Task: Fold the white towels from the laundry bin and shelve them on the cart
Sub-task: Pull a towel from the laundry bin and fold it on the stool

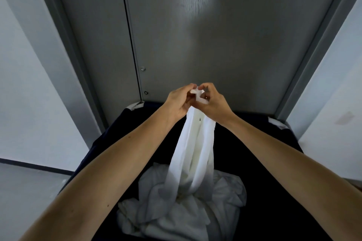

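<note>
A white towel (193, 148) is being pinched at its top edge by the left hand (179, 101) and right hand (214, 101), set close together, and is hanging down onto the towel pile (172, 207) in the laundry bin (109, 137). Corners should be found, spread apart, then lifted clear untwisted.
</note>
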